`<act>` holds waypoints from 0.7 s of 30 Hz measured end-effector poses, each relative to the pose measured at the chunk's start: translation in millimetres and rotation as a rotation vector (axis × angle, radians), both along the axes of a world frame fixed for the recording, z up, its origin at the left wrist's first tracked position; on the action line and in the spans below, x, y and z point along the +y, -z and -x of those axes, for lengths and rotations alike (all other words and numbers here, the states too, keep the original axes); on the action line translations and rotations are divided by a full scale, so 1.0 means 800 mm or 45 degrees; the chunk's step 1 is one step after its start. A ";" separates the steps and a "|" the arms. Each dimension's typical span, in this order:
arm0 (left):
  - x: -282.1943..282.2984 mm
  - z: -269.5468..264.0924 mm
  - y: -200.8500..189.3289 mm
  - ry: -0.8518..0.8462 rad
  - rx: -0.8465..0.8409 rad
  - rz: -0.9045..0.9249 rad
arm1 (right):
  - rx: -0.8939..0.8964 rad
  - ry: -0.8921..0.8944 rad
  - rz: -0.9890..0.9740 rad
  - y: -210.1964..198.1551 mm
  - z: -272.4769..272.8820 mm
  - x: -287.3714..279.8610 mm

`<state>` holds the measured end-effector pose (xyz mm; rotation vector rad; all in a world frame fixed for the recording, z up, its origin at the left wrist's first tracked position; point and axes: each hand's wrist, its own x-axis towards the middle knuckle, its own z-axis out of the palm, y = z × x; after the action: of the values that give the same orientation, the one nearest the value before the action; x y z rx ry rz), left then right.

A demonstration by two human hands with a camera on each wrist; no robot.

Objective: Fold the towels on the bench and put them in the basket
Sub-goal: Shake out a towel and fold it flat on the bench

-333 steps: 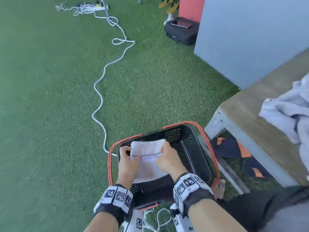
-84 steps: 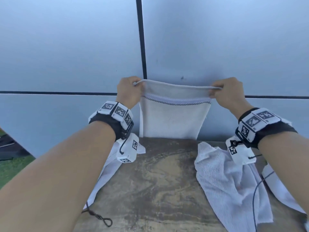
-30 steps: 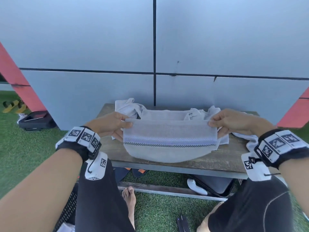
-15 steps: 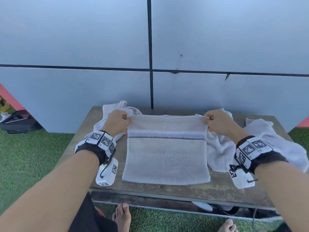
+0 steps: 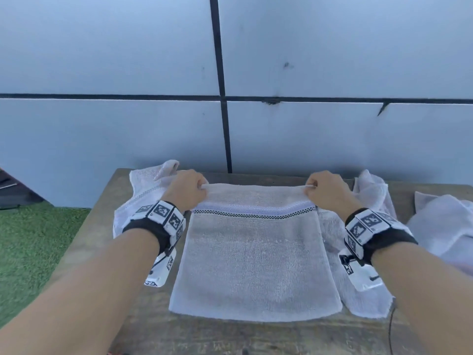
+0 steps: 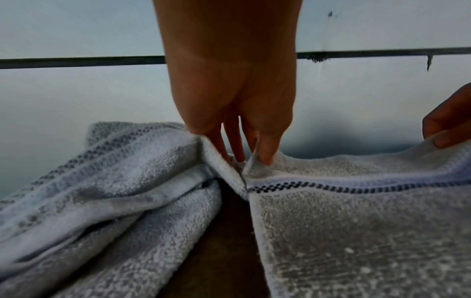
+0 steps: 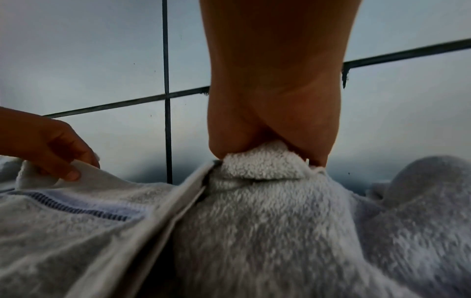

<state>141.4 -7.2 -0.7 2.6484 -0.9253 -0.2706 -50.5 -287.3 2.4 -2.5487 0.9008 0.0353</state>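
Mid-fold: left hand (image 5: 188, 189) and right hand (image 5: 326, 192) pinch towel (image 5: 256, 262) far corners on bench (image 5: 102, 226); next, likely pull corners to near edge.

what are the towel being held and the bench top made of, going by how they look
The towel looks like cotton terry: matte, looped pile, with a flat woven band and dark checkered stripe near the pinched edge. The bench top looks like bare weathered wood, brown, dull and stained; its exact type cannot be told.

A pale towel (image 5: 256, 265) with a checkered band lay flat at the frame's lower centre on the wooden bench (image 5: 97, 247). Rumpled towels (image 5: 143, 201) lay left and right of it.
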 end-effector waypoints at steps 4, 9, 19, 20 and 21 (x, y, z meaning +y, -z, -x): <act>-0.006 -0.006 0.022 0.099 0.061 -0.053 | 0.047 -0.043 0.071 0.018 -0.002 -0.001; -0.015 0.006 0.015 0.077 0.110 -0.007 | 0.126 -0.121 0.103 0.020 -0.011 -0.002; -0.009 0.026 -0.008 -0.031 0.332 0.217 | 0.118 -0.202 0.023 -0.007 -0.024 0.022; -0.006 0.027 -0.017 -0.021 0.343 0.249 | 0.047 -0.209 0.003 -0.013 -0.023 0.024; -0.002 0.027 -0.026 -0.019 0.353 0.278 | -0.038 -0.224 -0.010 -0.019 -0.022 0.026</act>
<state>119.5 -8.7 20.1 2.3434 -0.7952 -0.4899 -32.5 -266.1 17.6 -2.6072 0.6619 0.0536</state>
